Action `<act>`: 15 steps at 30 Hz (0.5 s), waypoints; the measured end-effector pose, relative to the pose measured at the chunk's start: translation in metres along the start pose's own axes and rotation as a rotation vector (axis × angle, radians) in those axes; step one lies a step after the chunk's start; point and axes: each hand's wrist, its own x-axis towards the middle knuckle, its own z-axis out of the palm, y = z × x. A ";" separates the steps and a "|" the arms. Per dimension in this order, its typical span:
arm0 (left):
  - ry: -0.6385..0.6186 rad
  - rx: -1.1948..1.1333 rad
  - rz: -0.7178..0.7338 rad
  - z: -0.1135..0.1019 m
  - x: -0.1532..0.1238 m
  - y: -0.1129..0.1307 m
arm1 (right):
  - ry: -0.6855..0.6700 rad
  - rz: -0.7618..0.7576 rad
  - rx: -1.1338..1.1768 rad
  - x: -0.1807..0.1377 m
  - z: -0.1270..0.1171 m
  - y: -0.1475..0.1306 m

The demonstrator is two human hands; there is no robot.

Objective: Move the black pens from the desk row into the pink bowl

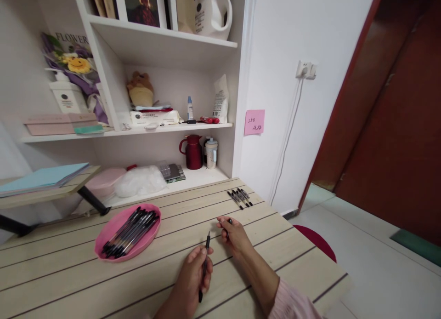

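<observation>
Where the hands meet: near middle of the slatted wooden table (69, 268), both low over the boards, close together but apart.
Left hand (191, 280): closed round a black pen (204, 264). Fingers wrap the lower barrel, thumb on top. The pen slants up off the table with its tip pointing far, probably so that end is offered to the other hand.
Right hand (235, 237): just right of and beyond the pen tip. Fingers are curled in a narrow pinch on a small dark piece (229, 221), perhaps a cap; too small to be sure. The heel of the hand seems to rest on the table, likely for steadiness.
Pink sleeve (292, 305): covers the right forearm, near right.
Pink tray (113, 220): on the table, left of the hands; oval with a shallow rim.
Tray contents: a bundle of dark pens (132, 229), roughly parallel and slanted. The rim likely stops them rolling off.
Loose pens (240, 197): a few laid side by side at the far right of the table, well apart from the tray, seemingly a separate lot.
White shelving (165, 126): far side, holding a red jug (192, 152) and sundry items.
Pink note (254, 122): stuck to the wall right of the shelving.
</observation>
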 end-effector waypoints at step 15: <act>-0.009 -0.037 -0.012 -0.001 -0.001 0.002 | 0.028 -0.533 -1.076 -0.002 0.006 0.001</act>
